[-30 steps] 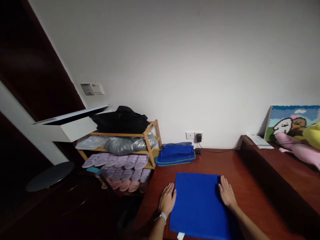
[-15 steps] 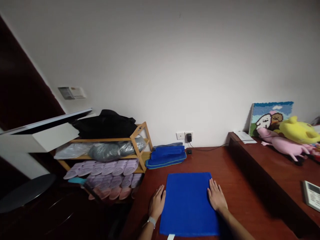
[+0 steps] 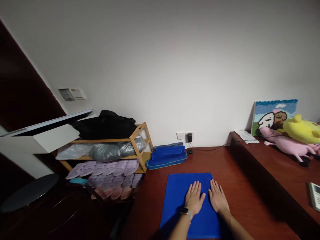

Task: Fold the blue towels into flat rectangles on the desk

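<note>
A blue cloth (image 3: 175,196) lies spread flat on the reddish-brown desk (image 3: 240,190). My left hand (image 3: 194,199), with a watch on its wrist, rests palm down on the right half of the cloth, fingers stretched out and thumb apart. Over the cloth's right edge lies my right hand (image 3: 218,197), also flat with its fingers extended. The two hands are close together but not touching. Behind the cloth, against the wall, sits a stack of folded blue cloths (image 3: 167,156).
A wooden rack (image 3: 138,146) left of the desk holds slippers (image 3: 108,168), plastic-wrapped items and a black bag (image 3: 107,125). A charger (image 3: 189,137) is plugged into the wall. On a raised ledge at right are plush toys (image 3: 287,143), papers (image 3: 247,136) and a calculator (image 3: 315,196).
My left hand has moved right, from the cloth's left edge onto the cloth beside my right hand. My right hand stays at the right edge.
</note>
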